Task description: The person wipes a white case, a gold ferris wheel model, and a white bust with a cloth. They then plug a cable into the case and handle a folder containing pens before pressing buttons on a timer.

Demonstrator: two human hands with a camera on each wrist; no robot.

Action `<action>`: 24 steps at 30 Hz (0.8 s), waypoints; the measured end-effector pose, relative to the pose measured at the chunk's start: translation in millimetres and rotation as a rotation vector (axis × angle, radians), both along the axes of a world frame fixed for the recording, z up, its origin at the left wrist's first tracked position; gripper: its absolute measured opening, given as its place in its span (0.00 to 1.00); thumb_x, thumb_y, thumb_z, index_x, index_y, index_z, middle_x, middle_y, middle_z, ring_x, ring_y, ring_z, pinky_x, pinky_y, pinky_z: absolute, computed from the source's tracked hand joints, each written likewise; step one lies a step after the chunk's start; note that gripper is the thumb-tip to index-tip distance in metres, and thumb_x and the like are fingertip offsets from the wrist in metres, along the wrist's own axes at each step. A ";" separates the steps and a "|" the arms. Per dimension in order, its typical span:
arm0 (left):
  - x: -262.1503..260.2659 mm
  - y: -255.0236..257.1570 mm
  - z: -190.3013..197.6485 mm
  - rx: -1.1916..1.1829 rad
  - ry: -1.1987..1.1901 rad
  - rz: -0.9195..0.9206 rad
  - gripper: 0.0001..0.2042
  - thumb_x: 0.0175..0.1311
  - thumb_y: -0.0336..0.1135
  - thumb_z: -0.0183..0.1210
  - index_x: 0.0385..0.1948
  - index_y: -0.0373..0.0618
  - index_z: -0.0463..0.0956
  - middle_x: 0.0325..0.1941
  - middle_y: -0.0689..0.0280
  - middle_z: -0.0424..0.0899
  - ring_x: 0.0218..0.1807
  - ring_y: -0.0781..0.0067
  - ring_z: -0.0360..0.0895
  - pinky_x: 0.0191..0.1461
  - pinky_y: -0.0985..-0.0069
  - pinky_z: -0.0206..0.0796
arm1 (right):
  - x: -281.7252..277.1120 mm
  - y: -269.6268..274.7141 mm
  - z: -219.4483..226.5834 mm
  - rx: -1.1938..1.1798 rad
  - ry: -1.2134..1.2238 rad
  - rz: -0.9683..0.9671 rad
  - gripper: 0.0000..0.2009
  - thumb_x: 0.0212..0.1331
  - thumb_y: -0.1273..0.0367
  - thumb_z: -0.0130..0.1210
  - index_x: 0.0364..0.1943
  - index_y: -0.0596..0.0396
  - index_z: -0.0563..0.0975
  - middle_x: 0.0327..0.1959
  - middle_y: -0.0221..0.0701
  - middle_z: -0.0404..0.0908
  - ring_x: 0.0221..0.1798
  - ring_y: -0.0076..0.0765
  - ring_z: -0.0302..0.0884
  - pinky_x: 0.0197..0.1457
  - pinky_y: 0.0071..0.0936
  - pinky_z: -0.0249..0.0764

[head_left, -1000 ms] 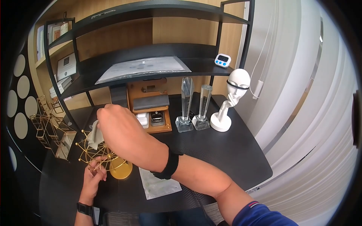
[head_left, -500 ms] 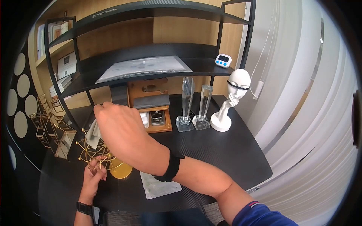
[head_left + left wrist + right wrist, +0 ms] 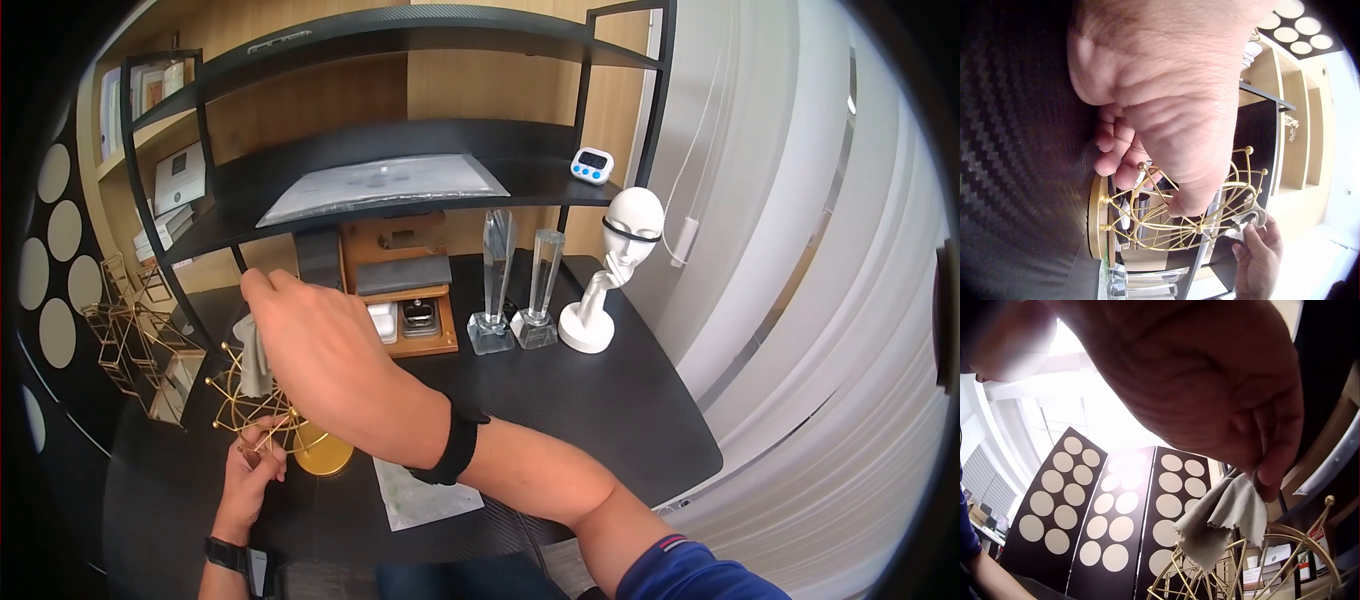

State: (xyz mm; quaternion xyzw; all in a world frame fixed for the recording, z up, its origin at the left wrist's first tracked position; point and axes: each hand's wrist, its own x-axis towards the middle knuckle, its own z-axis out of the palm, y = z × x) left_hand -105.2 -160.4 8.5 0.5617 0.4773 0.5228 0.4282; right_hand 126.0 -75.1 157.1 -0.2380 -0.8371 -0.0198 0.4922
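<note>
A gold wire Ferris wheel ornament [image 3: 1198,230] stands on its round gold base [image 3: 324,453] at the left of the desk. My left hand [image 3: 250,475] holds the lower part of the wheel, thumb and fingers on its wires. Above, my right hand [image 3: 325,345] pinches a small grey cloth [image 3: 1222,519] between thumb and fingers. The cloth's frayed edge hangs down against the upper wires in the right wrist view. In the head view, the back of my right hand covers part of the wheel and of the cloth.
Beside my right forearm lies a flat plastic packet [image 3: 430,500]. Behind it are a wooden organizer [image 3: 430,345], two crystal trophies [image 3: 492,280] and a white head sculpture [image 3: 587,325]. A black shelf [image 3: 400,205] spans the back. At far left stands a geometric wire ornament [image 3: 130,335].
My right hand has shifted a little to the left with the cloth, which now hangs more upright over the top of the wheel. My left hand keeps its hold on the wires.
</note>
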 end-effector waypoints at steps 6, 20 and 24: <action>0.0 -0.4 -1.9 -0.002 -0.015 0.011 0.22 0.71 0.26 0.60 0.66 0.36 0.74 0.30 0.71 0.77 0.31 0.81 0.73 0.37 0.82 0.66 | -1.3 -0.2 1.4 0.003 0.006 -0.050 0.09 0.57 0.80 0.60 0.41 0.66 0.76 0.39 0.47 0.81 0.39 0.55 0.90 0.38 0.41 0.86; -2.8 1.6 -5.3 0.020 0.024 0.002 0.23 0.73 0.33 0.63 0.67 0.40 0.73 0.28 0.72 0.77 0.29 0.82 0.73 0.33 0.82 0.66 | 0.7 3.2 -5.7 0.004 -0.044 -0.022 0.07 0.54 0.81 0.61 0.37 0.68 0.80 0.40 0.50 0.82 0.41 0.55 0.89 0.44 0.39 0.87; -2.2 1.7 -4.3 0.021 0.030 0.000 0.22 0.73 0.32 0.62 0.67 0.39 0.74 0.29 0.73 0.77 0.29 0.82 0.73 0.33 0.83 0.66 | 3.8 3.8 -5.9 -0.013 -0.047 0.023 0.06 0.54 0.81 0.60 0.35 0.68 0.80 0.40 0.51 0.82 0.41 0.56 0.88 0.46 0.40 0.86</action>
